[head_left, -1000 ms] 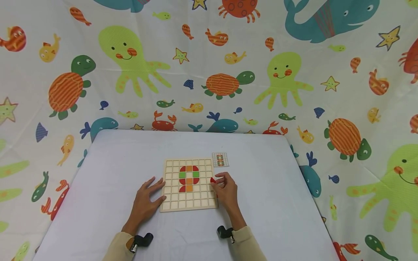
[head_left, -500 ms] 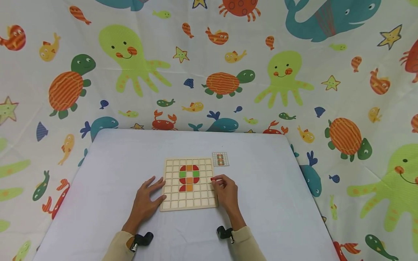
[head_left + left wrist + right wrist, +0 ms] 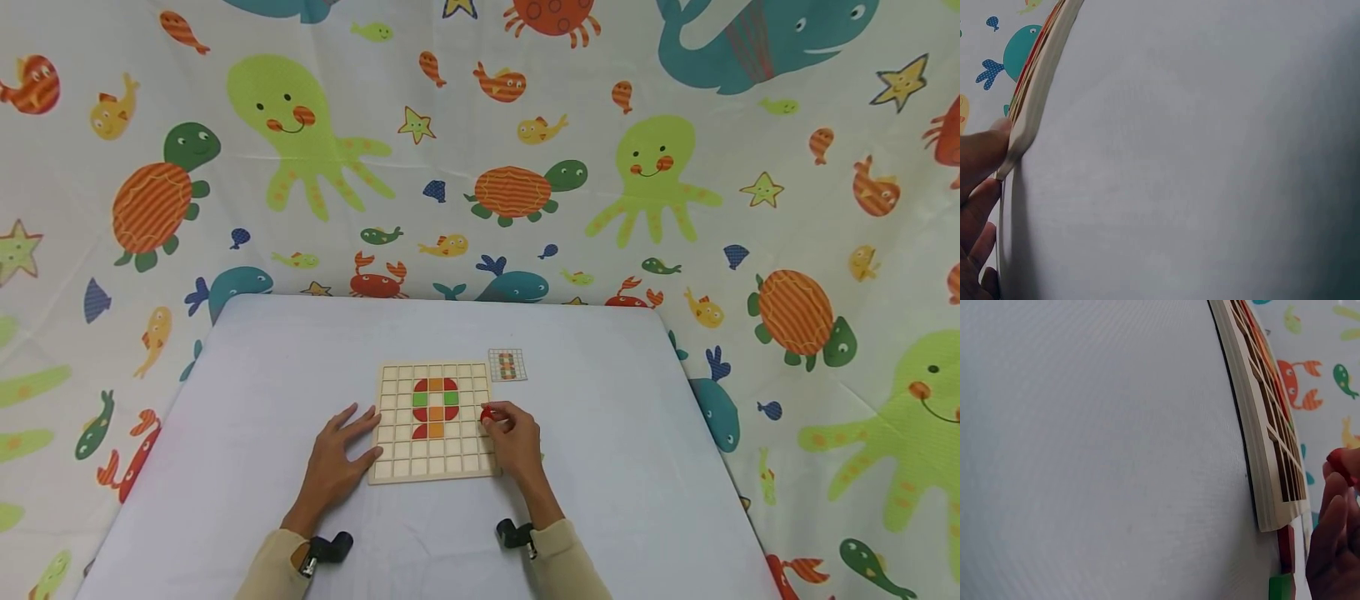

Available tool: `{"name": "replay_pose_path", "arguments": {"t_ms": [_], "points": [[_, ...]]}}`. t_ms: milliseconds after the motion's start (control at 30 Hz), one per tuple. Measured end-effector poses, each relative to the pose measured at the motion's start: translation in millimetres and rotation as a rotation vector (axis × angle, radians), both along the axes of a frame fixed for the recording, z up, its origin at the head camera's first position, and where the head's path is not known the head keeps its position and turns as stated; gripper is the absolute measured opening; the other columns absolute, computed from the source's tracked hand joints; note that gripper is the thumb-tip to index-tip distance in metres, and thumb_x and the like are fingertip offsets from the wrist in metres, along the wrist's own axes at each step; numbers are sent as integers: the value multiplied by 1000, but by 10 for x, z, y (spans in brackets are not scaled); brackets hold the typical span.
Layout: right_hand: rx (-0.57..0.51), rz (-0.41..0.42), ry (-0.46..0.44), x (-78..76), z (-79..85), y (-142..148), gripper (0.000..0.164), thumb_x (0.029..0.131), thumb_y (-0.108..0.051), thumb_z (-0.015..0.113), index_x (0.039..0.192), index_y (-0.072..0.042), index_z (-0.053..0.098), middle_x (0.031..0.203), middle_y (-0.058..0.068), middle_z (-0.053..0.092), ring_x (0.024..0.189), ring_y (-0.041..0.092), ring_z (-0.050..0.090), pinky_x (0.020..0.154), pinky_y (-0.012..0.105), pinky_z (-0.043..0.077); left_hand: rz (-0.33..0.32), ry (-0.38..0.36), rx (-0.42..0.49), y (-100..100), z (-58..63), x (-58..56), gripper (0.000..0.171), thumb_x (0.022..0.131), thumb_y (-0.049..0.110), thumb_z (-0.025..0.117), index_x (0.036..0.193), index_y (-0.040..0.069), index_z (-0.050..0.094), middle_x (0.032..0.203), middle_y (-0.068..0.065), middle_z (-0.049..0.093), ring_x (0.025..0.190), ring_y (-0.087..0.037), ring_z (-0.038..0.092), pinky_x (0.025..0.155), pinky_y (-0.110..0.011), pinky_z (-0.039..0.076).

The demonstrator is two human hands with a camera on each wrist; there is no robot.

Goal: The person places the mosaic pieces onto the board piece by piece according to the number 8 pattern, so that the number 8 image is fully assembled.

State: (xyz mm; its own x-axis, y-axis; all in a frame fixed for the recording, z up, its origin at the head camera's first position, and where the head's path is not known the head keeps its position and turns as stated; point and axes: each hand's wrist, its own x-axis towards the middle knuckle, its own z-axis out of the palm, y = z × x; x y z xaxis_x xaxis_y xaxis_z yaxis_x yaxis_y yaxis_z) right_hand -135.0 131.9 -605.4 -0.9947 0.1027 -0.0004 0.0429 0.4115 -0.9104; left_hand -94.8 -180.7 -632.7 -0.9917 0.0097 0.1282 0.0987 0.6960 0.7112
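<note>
A square wooden grid board lies on the white table, with red, orange and green tiles set in several of its cells. My left hand rests at the board's left edge, thumb and fingers spread and touching the rim; the left wrist view shows the thumb against the rim. Over the board's right edge my right hand pinches a small red tile between thumb and fingertips. That red tile is partly covered by the fingers in the right wrist view.
A small pattern card with a coloured grid lies past the board's top right corner. Loose red and green pieces sit beside the board near my right hand. A sea-animal cloth hangs behind the table.
The red tile has turned in my right fingers and shows more of its face. My right hand has shifted slightly left; the left hand stays at the board's edge.
</note>
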Motion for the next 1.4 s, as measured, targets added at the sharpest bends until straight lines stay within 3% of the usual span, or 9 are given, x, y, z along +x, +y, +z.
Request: {"name": "replay_pose_path", "arguments": {"t_ms": [133,267,400,567,733,833,1067,1400], "points": [[-5,-5,-1,6,13,-6,11,94,-9,76,103,-16,74,93,3,76,71,10,63,59,20,52,2,-5,0,-1,-5,-3,58,89,16,84,144,11,67,156,-10,60,154,-45,38,121,-75,30],[20,-20,-4,19,44,-7,9,92,-14,80,96,-18,72,91,-2,76,68,11,60,56,22,48,5,14,-2,-4,-25,-5,58,88,17,85,143,10,68,155,-12,61,153,-46,40,119,-75,31],[50,-20,-7,26,55,-9,10,93,-18,82,100,-20,75,90,-4,73,70,12,55,58,22,44,3,24,0,-5,-37,-2,58,87,17,86,142,10,69,154,-13,61,153,-46,41,118,-75,32],[37,20,-12,31,49,-30,13,95,-13,80,107,-18,77,93,-2,76,76,12,59,64,21,47,-4,14,4,-8,-35,-2,58,87,17,86,142,10,68,155,-11,61,153,-47,40,119,-75,32],[14,31,-18,24,15,-81,13,92,-8,80,101,-15,74,95,1,79,79,8,64,69,18,51,-4,5,5,-6,-18,-2,59,87,17,86,143,10,68,155,-11,61,154,-46,40,120,-74,32],[21,27,-27,24,-7,-129,12,90,-8,81,98,-15,75,88,3,76,74,7,61,64,18,49,-2,-2,8,-5,-16,-3,59,87,16,85,143,11,68,156,-10,61,154,-45,39,121,-73,31],[74,-3,-69,39,8,-281,11,87,-17,87,92,-20,78,89,0,71,69,11,51,54,20,37,-3,20,1,1,-21,-1,59,87,16,86,143,9,68,155,-12,61,152,-47,41,119,-75,32],[234,5,-80,15,22,-478,14,90,-23,86,84,-24,73,73,-9,67,67,8,56,58,27,38,-2,14,9,-3,-26,-3,59,87,16,86,143,10,68,155,-11,61,153,-46,40,119,-75,32]]}}
